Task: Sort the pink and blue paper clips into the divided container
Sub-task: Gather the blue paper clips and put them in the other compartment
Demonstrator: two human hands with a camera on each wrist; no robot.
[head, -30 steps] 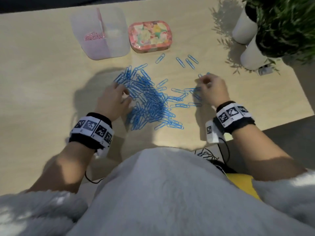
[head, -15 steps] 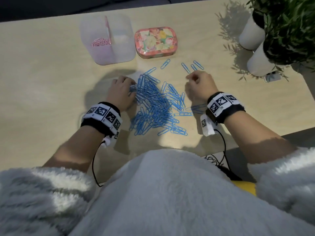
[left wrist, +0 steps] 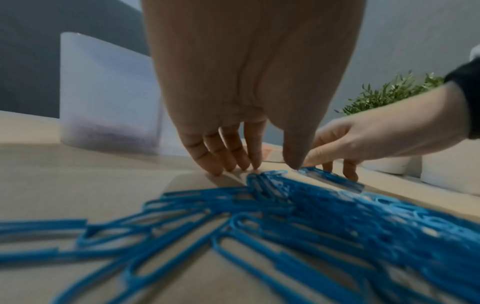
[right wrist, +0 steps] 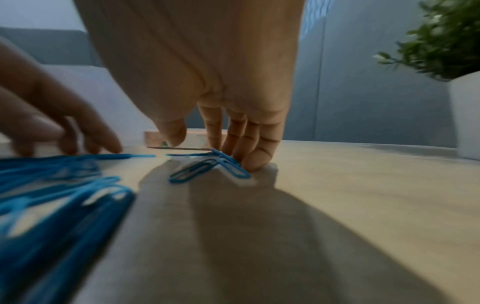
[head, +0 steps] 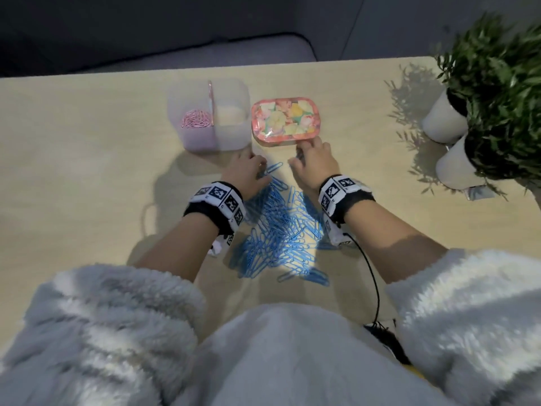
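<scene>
A heap of blue paper clips lies on the wooden table between my forearms. My left hand stands at the heap's far left end with straight fingers touching the table and the thumb on the clips. My right hand is at the far right end, fingertips on the table against a few loose blue clips; neither hand grips anything. Just beyond stands the divided container. Its left compartment holds pink clips; no clips show in its right compartment.
A floral tin sits right of the container, just past my right fingertips. Two white pots with green plants stand at the table's right. A black cable runs from my right wrist off the near edge.
Both hands have moved away from me to the far end of the heap, close to the container and tin. The right hand has come leftward, sweeping the scattered clips in, and the spread has narrowed.
</scene>
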